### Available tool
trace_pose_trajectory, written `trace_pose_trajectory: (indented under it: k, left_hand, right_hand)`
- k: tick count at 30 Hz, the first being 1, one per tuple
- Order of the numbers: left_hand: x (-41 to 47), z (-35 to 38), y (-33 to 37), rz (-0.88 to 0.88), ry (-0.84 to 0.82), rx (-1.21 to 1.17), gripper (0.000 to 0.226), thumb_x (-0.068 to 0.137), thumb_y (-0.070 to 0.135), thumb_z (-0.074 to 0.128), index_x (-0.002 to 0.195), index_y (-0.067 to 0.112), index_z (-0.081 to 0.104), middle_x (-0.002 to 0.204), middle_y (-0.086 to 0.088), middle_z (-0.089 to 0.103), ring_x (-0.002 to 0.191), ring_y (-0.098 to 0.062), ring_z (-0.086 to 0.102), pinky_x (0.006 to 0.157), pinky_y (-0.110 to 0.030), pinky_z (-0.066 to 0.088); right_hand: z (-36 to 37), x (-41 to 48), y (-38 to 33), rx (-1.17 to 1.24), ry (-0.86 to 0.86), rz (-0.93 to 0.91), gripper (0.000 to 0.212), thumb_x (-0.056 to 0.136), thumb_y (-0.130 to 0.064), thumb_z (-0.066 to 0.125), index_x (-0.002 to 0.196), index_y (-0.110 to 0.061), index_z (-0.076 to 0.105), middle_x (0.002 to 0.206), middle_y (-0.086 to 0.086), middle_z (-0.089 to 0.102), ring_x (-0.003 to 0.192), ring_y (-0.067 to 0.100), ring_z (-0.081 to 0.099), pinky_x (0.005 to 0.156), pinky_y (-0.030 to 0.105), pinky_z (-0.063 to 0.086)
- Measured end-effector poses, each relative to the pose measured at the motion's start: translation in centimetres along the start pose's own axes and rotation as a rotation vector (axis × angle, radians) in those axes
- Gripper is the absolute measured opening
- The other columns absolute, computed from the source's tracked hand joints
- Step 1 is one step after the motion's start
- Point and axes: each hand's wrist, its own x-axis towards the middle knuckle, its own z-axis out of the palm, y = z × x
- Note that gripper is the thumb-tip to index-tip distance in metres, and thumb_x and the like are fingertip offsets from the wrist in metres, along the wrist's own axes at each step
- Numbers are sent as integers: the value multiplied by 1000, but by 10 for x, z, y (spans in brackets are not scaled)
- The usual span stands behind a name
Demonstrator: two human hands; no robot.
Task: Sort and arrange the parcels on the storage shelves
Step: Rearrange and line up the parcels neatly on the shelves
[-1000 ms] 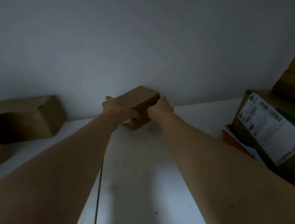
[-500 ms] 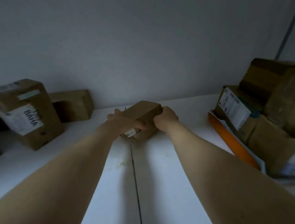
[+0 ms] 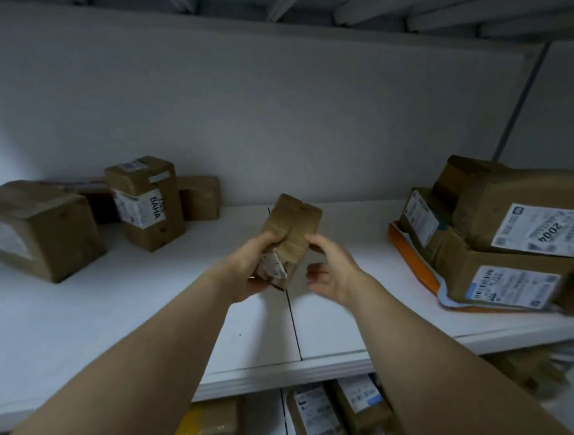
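I see the small parcel (image 3: 293, 224) now pulled forward from the back of the shelf (image 3: 134, 308) and upended, left hand (image 3: 251, 266) gripping its base, right hand (image 3: 332, 272) slack with fingertips touching, ready for placing.

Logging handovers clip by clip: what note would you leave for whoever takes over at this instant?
Left hand grips the small brown parcel at its lower end, upright over the middle of the white shelf.
Right hand is open, its fingers touching the parcel's right side.
Done: boxes grouped at the left, including the BAHA-labelled box; a stack at the right on an orange mailer.
Left: set the held parcel with one group, probably.
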Motion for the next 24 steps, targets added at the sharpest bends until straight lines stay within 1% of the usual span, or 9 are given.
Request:
trace_pose_trajectory:
  k: [3,5,7,9,10,14,19,21,24]
  left_hand:
    - [-18,5,-8,-19,38,-79,29,90,39,55,80,13,61,74,-7,62,76,-18,54,82,-29,41]
    - [-27,9,-14,-58,44,-84,36,88,47,53,82,12,62,78,-8,59,76,-20,53,79,-31,41]
    - [-30,11,-19,-104,69,-22,49,83,58,52,88,11,62,84,-11,58,74,-24,52,72,-31,42]
    - [-34,10,-23,-152,71,78,63,81,68,47,94,8,59,94,-15,58,81,-29,51,75,-33,44]
    - [-37,10,-25,-163,66,106,65,82,70,44,96,8,57,98,-16,58,86,-30,50,78,-35,44]
    - [-41,8,-27,-157,83,116,62,86,67,42,99,7,54,106,-18,62,97,-30,58,91,-40,43]
    - [-44,16,-26,-150,85,57,54,87,63,44,94,11,54,103,-17,61,92,-30,61,89,-42,47]
    - [-46,18,-28,-151,69,38,43,89,53,48,95,11,53,103,-16,59,96,-31,59,89,-43,47]
    - [-49,14,-31,-112,57,62,28,84,35,59,102,14,53,110,-14,56,105,-31,55,89,-43,48]
  right_hand:
    - [3,-16,5,-1,-133,56,55,78,-54,66,120,-19,57,115,18,56,101,30,58,83,42,44]
    - [1,-27,5,25,-216,88,41,82,-51,63,108,-19,60,110,19,62,91,29,63,81,41,49]
    - [-5,-35,4,27,-236,102,29,85,-46,63,96,-19,61,96,17,65,77,26,65,68,34,56]
    - [-14,-37,2,-4,-225,92,30,85,-46,64,96,-18,62,89,17,65,73,26,66,57,30,56]
    - [-18,-38,1,-32,-224,86,33,84,-47,64,98,-18,62,90,18,65,76,27,66,59,31,56]
    - [-25,-34,4,-140,-229,112,44,84,-55,61,101,-15,57,102,21,64,97,35,65,84,43,55]
    - [-26,-29,11,-103,-273,172,64,81,-63,57,115,-9,53,113,23,62,99,38,64,78,44,56]
    - [-28,-29,14,-94,-275,157,56,83,-58,56,112,-10,56,110,21,64,98,36,64,77,41,56]
    - [-30,-24,17,-95,-254,79,30,81,-42,58,96,-16,61,100,13,65,89,28,61,78,36,51]
